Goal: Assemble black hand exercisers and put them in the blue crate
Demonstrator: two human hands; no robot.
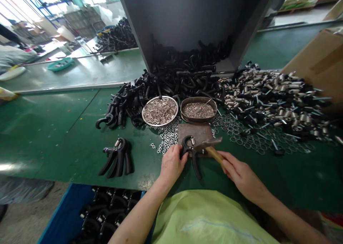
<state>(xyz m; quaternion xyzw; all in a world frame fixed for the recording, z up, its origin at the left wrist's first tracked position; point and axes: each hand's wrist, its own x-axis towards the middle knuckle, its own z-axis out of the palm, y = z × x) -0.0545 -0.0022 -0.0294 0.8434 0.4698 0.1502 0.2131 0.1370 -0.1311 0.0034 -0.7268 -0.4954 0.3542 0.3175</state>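
The left hand [171, 161] and the right hand [237, 170] were apart from each other, and each had hold of something. The left fingers and thumb pinched the side of a black curved hand grip with a silver spring [195, 161], most likely so it would not slide or roll. The grip was right in front of the person, with its top on a flat grey metal plate [184, 131] and one long leg poking out past the near edge. The plate looked hard, so it was probably there to take knocks and save the green table [66, 147]. The right hand was wrapped around the yellow wooden handle of a small hammer with a grey metal head [214, 154]. Its head was over the grip, but I could not tell if the two touched. Holding the handle and not the head would leave room to swing. Just behind the plate sat a round silver dish full of little pins [143, 117] and an oval dark metal tin full of tiny bits [198, 120], maybe put close so both hands could reach. Little silver rings [168, 136] lay loose on the table beside the plate. A big heap of black curved parts [160, 83] was farther back, and a heap of shiny silver springs [284, 90] was on the right. Off to the left, a small bunch of black grips [122, 158] lay side by side, perhaps to be out of the hammer's way.
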